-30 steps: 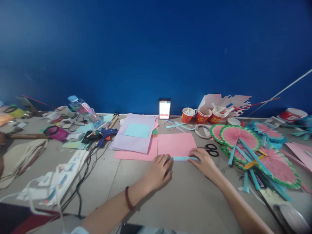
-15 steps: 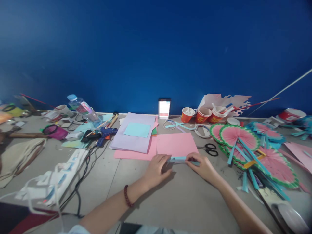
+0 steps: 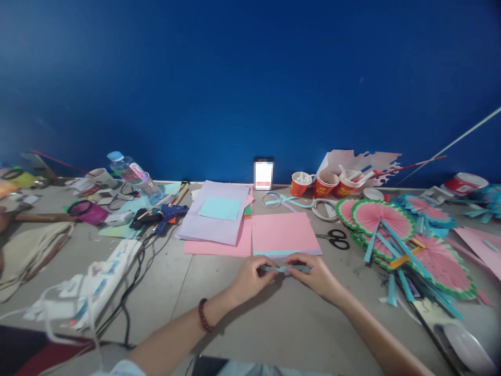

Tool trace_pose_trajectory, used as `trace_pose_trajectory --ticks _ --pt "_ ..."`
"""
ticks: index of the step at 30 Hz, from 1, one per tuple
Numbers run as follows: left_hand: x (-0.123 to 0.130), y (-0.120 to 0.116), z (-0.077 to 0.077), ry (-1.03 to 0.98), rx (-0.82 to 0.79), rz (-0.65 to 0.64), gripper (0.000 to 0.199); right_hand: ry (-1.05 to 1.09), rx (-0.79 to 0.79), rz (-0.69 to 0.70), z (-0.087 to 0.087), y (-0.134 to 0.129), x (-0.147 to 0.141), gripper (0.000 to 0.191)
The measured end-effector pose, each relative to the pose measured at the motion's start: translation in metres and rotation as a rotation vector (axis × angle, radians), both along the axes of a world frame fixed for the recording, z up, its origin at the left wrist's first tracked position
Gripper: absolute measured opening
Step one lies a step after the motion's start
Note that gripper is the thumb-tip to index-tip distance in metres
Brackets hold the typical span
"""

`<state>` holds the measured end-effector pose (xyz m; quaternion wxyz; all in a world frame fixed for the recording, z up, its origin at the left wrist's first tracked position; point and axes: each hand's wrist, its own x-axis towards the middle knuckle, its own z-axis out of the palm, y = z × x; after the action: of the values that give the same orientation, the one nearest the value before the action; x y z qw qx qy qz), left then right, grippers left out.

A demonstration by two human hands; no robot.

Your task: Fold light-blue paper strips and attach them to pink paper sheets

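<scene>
One pale-blue strip (image 3: 282,269), narrow, papery — we pinch it with left hand (image 3: 251,277) and right hand (image 3: 313,272), between a smooth, rectangular pink sheet (image 3: 285,232) and the desk (image 3: 297,329)'s near edge.

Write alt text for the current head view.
A person's left hand and right hand hold a narrow light-blue strip in front of pink paper on a gray table. Scissors and watermelon-patterned fans lie rightward; red cups stand near a blue wall.
</scene>
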<state>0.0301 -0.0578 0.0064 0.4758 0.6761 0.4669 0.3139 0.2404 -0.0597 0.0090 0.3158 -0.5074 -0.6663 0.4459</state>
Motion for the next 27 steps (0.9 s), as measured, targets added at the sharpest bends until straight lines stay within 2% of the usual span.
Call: trace_pose_trajectory --ticks 6,12,22,24,27 --pt "0.0005 -0.0007 -0.0022 -0.014 -0.026 -0.025 0.025 -0.032 0.049 0.058 0.0002 -0.0014 -0.003 0.01" --pt "0.0001 0.0015 -0.005 -0.091 -0.15 0.026 0.032 -0.033 0.103 0.012 -0.0015 -0.0037 -0.006 0.01" --pt "0.0005 0.0012 0.0012 -0.113 -0.186 0.049 0.035 -0.022 0.088 -0.026 -0.0027 -0.0032 -0.008 0.012" --pt "0.0005 0.002 0.0012 -0.135 -0.201 0.083 0.035 -0.017 0.086 -0.053 -0.003 -0.0017 -0.0061 0.013" --pt "-0.0011 0.0055 -0.0005 -0.197 -0.238 0.169 0.036 0.003 0.107 -0.172 -0.0008 0.0026 0.0012 0.015"
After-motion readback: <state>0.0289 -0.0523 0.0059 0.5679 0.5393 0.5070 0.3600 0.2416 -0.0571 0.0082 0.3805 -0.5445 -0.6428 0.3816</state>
